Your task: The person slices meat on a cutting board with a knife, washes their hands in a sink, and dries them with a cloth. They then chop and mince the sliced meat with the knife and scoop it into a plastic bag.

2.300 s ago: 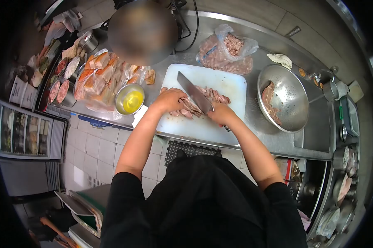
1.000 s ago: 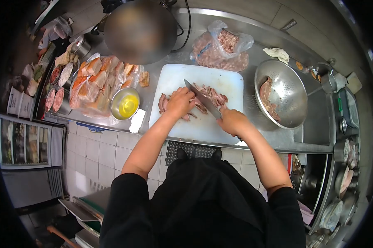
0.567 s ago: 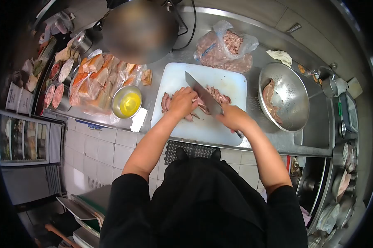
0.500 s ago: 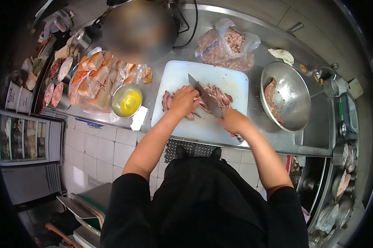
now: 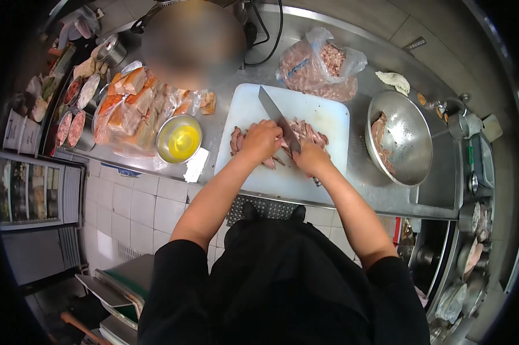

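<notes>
A white cutting board (image 5: 259, 183) lies on the steel counter with strips of raw meat (image 5: 312, 132) across its middle. My left hand (image 5: 261, 140) is closed, its fingers pressed on the meat just left of the blade. In my right hand (image 5: 310, 159) is the handle of a wide cleaver (image 5: 279, 118), whose blade slants up and left between my hands. Cut meat lies on both sides of the blade. Part of the meat is hidden under my left hand.
A perforated steel bowl (image 5: 409, 144) with meat stands right of the board, near the sink (image 5: 440, 184). Behind the board is a bag of minced meat (image 5: 322, 69). To the left are a bowl of yellow liquid (image 5: 183, 142), bagged meat blocks (image 5: 134, 112) and a large blurred pan (image 5: 193, 43).
The cleaver and my right hand have shifted left, close to my left hand, and the blade stands at a steeper slant. My left hand still rests on the meat.
</notes>
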Action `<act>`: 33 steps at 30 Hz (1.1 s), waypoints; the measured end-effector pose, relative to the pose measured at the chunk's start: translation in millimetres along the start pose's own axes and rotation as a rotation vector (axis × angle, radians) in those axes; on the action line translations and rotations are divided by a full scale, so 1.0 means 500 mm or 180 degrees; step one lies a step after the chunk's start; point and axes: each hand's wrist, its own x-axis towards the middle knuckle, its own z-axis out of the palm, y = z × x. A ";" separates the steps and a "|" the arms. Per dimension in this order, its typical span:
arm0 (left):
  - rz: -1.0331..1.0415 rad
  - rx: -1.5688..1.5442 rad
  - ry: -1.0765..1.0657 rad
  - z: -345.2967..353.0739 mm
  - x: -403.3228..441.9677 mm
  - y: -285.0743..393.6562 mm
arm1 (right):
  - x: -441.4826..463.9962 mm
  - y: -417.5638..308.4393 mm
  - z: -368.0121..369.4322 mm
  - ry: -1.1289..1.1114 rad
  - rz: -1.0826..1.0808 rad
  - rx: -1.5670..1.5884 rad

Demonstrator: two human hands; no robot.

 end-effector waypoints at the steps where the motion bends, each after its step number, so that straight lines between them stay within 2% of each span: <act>1: 0.0041 -0.0048 -0.0155 -0.001 -0.003 -0.007 | -0.008 -0.011 -0.004 -0.0028 0.0101 0.0110; 5: 0.0156 -0.0406 -0.0192 -0.028 -0.001 -0.037 | -0.006 -0.011 -0.001 0.0120 0.0129 0.0056; 8: 0.0194 -0.0293 -0.0180 -0.034 -0.004 -0.046 | -0.002 -0.010 -0.005 0.0011 0.0065 0.0157; 15: 0.0151 -0.0382 -0.0442 -0.036 0.007 -0.053 | -0.117 -0.082 -0.110 -0.0203 0.0134 -0.0143; 18: 0.0109 -0.0337 -0.0503 -0.026 0.011 -0.059 | -0.058 -0.051 -0.028 -0.0181 0.0264 -0.0204; 19: 0.0096 -0.0365 -0.0525 -0.024 0.012 -0.063 | -0.029 -0.035 0.004 -0.0006 0.0122 -0.0127; 23: 0.0002 -0.0429 -0.0522 -0.032 0.012 -0.058 | 0.007 -0.040 -0.005 0.0227 0.0036 -0.0142; 26: 0.0022 -0.0497 -0.0367 -0.028 0.004 -0.058 | -0.033 -0.056 -0.072 -0.0124 -0.0091 -0.0138; 28: -0.0001 -0.0498 -0.0308 -0.034 0.000 -0.051 | -0.093 -0.091 -0.125 -0.0432 0.0124 -0.0132; 32: -0.0002 -0.0486 -0.0252 -0.033 -0.001 -0.051 | -0.042 -0.057 -0.050 -0.0502 0.0208 -0.0174; 33: -0.0023 -0.0460 -0.0243 -0.032 0.000 -0.049 | -0.009 -0.043 -0.020 -0.0306 0.0079 -0.0123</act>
